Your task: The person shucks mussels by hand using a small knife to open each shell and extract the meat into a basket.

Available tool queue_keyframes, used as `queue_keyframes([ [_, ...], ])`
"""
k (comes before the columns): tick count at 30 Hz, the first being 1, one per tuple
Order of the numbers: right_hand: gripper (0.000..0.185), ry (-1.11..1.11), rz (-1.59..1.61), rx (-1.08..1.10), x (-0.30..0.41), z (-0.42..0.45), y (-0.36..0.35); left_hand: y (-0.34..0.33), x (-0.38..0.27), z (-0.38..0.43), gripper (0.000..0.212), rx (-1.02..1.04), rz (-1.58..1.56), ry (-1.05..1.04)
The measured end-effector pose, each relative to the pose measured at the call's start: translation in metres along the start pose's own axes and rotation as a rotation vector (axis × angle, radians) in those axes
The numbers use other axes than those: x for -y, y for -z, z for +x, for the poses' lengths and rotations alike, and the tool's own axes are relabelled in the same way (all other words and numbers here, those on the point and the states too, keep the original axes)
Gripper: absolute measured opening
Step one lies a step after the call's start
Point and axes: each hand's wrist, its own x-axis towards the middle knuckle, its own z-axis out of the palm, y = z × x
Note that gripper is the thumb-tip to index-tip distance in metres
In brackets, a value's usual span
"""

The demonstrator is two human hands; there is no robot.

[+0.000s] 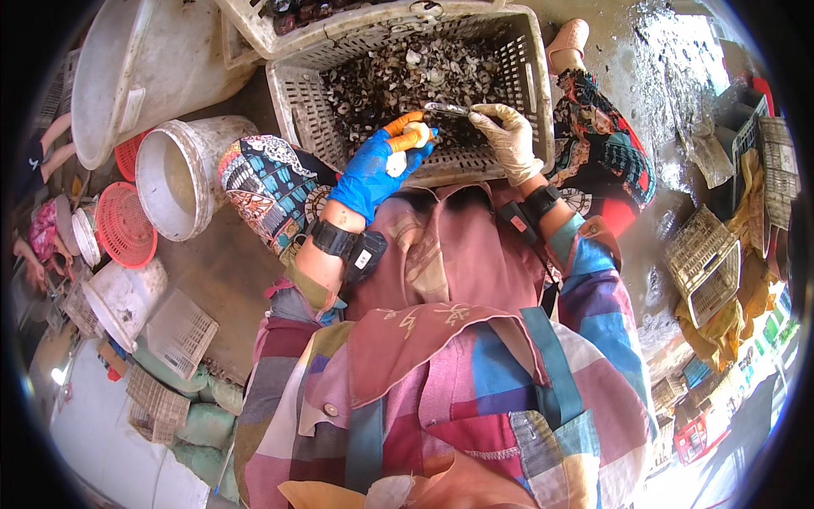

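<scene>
My left hand (380,164), in a blue glove with orange finger covers, holds small whitish pieces, likely shellfish meat (416,132). One pale piece (395,164) rests against the palm. My right hand (509,141), in a thin whitish glove, grips a short, shiny metal tool (448,109) between thumb and fingers. The tool's far end points left, close to my left fingertips. Both hands are over the near side of a dirty white slotted plastic crate (537,76). Inside it lies a heap of broken shells and dark scraps (413,79).
Another crate (289,46) with dark contents overlaps the far rim. To the left stand a large tub (105,83), a white bucket (210,159) and a red plastic basket (127,223). Stacked crates (706,254) lie right, beside wet floor. Another person (48,229) is at far left.
</scene>
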Motion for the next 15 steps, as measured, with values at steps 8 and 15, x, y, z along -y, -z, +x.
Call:
queue_keyframes([
  [8,0.014,0.034,0.040,0.018,0.005,0.002,-0.001,0.009,-0.003,0.003,0.028,0.071,-0.032,0.036],
  [15,0.014,0.139,0.002,0.034,0.006,-0.001,-0.011,0.014,-0.002,0.006,0.033,0.056,0.018,0.059],
])
